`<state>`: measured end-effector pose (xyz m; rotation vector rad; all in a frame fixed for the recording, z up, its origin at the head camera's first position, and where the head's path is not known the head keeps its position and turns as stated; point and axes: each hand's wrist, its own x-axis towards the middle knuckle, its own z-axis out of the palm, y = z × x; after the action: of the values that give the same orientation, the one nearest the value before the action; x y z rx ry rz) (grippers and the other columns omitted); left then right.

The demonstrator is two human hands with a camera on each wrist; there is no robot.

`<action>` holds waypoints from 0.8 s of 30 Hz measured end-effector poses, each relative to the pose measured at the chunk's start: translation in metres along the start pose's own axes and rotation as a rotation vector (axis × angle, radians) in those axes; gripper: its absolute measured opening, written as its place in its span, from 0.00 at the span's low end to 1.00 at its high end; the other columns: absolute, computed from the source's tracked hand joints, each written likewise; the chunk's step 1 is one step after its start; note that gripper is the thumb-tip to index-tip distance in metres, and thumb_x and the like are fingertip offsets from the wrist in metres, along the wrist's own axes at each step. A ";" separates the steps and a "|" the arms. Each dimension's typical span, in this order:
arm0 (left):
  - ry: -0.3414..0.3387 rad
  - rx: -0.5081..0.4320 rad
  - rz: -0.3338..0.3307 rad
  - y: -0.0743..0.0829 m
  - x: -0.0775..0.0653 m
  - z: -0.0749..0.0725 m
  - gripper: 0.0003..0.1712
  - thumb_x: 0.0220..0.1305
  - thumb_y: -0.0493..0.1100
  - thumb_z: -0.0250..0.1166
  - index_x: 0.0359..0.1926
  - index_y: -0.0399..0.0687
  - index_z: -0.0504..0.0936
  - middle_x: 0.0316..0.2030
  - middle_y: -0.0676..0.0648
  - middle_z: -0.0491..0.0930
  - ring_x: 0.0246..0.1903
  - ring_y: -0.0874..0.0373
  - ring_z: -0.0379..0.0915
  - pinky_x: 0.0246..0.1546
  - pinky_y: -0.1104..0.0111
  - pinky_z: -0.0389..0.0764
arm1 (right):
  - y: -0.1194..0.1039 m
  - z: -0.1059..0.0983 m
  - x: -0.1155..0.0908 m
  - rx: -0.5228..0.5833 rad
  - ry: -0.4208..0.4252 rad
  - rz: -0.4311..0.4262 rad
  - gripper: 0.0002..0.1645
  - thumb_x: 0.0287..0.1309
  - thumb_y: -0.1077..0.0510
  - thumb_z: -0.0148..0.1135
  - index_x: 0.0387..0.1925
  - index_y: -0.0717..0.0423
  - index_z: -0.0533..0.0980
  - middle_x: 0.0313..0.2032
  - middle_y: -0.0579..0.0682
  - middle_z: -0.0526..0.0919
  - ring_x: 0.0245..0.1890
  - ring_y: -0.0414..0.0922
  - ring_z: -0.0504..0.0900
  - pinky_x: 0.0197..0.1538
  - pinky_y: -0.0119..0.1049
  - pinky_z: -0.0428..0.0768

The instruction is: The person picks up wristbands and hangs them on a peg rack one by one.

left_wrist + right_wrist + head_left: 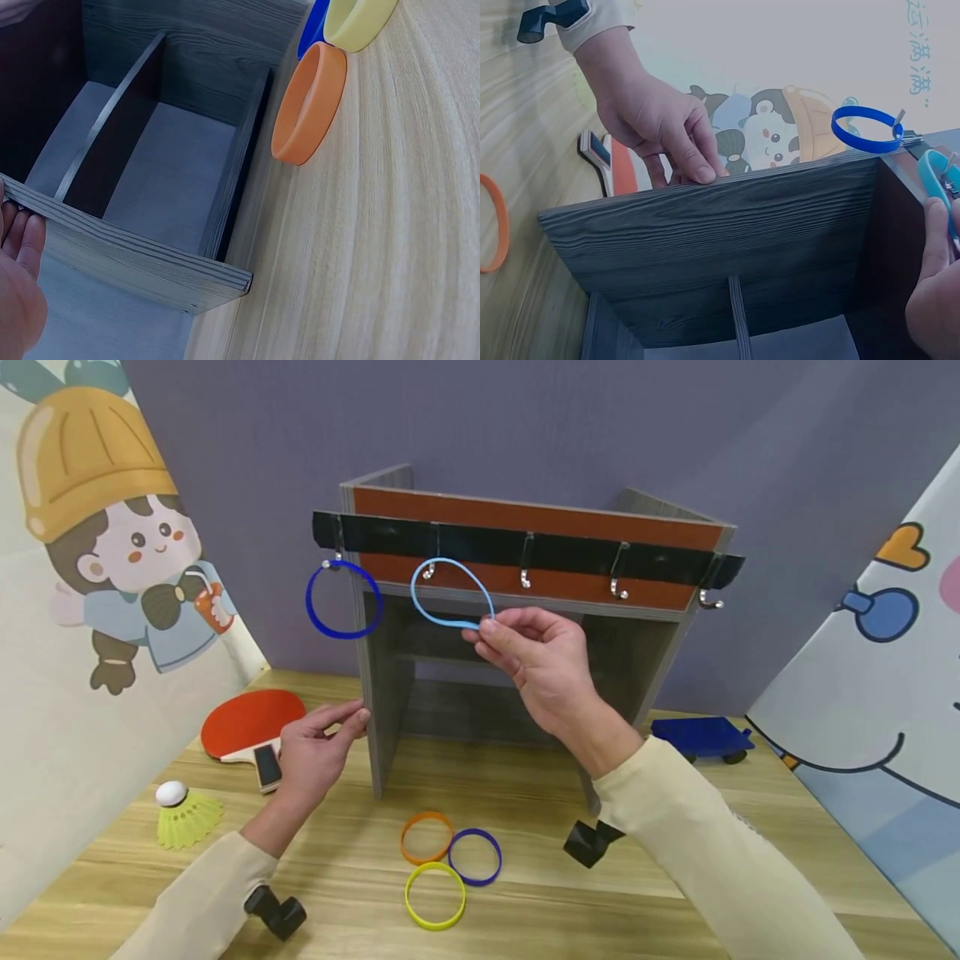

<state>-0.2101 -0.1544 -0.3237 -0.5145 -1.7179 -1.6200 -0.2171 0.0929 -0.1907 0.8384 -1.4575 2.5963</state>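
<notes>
My right hand (551,668) pinches a light blue silicone wristband (452,592) by its lower right side. The band is stretched out of round, and the second hook from the left (429,572) shows within its loop; whether it rests on that hook I cannot tell. A dark blue wristband (344,599) hangs from the leftmost hook (332,562). Lower down, my left hand (318,747) holds the front edge of the grey cabinet's left side panel (378,693); in the right wrist view its thumb (697,166) lies on that edge.
Orange (427,838), purple-blue (476,857) and yellow (435,896) wristbands lie on the wooden table. A red paddle (251,722) and a yellow shuttlecock (187,818) are at left. A blue toy cart (701,738) stands at right. More hooks line the black rail (573,550).
</notes>
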 end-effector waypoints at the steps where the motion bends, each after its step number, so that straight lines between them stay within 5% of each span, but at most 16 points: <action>1: 0.000 0.002 0.001 0.000 0.000 0.000 0.09 0.53 0.23 0.66 0.38 0.20 0.81 0.28 0.35 0.81 0.24 0.61 0.81 0.29 0.73 0.82 | 0.001 -0.001 0.000 -0.002 0.004 0.002 0.02 0.52 0.70 0.66 0.30 0.67 0.79 0.29 0.59 0.83 0.33 0.52 0.85 0.40 0.39 0.83; 24: 0.006 0.005 -0.029 0.000 -0.001 0.000 0.10 0.54 0.24 0.67 0.38 0.21 0.81 0.28 0.38 0.82 0.24 0.61 0.81 0.31 0.74 0.82 | 0.007 0.003 -0.003 -0.247 0.064 0.099 0.05 0.54 0.68 0.66 0.33 0.67 0.79 0.32 0.57 0.84 0.32 0.52 0.85 0.38 0.41 0.84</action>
<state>-0.2096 -0.1539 -0.3239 -0.4832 -1.7321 -1.6354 -0.2150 0.0878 -0.1965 0.6635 -1.7954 2.4130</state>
